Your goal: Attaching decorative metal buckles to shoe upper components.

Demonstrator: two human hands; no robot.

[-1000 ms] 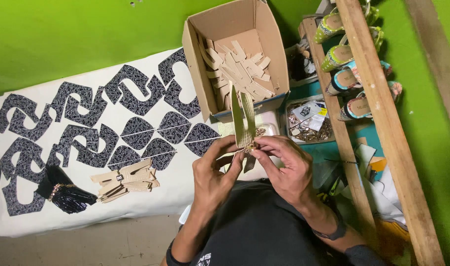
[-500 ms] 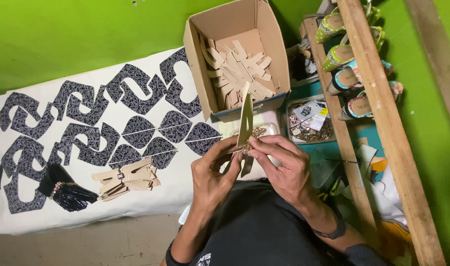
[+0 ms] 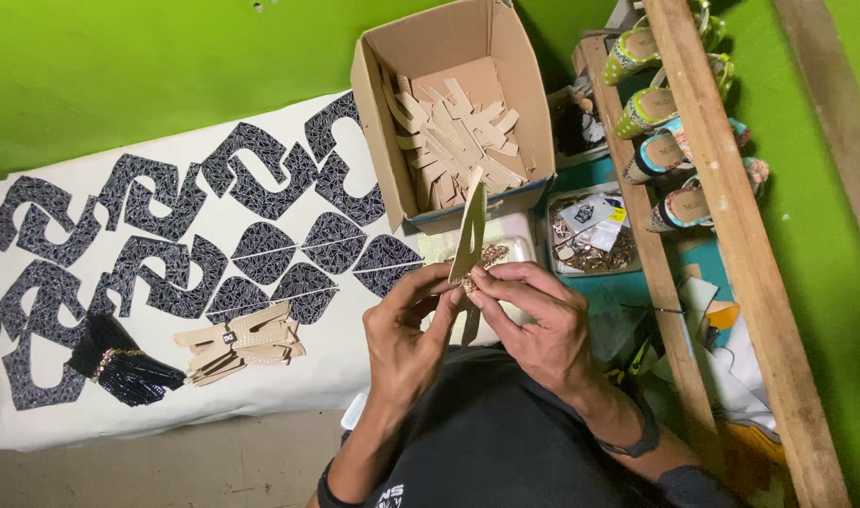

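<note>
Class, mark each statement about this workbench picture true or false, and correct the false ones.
1. Both hands, the left hand and the right hand, hold a beige strap piece. True.
2. The cardboard box is empty. False: it holds many beige cut pieces.
3. Dark patterned cut-outs lie on the white sheet. True.
4. The shoes sit on the white sheet. False: they stand on the wooden rack to the right.
5. A small stack of beige pieces lies beside a black item. True.
</note>
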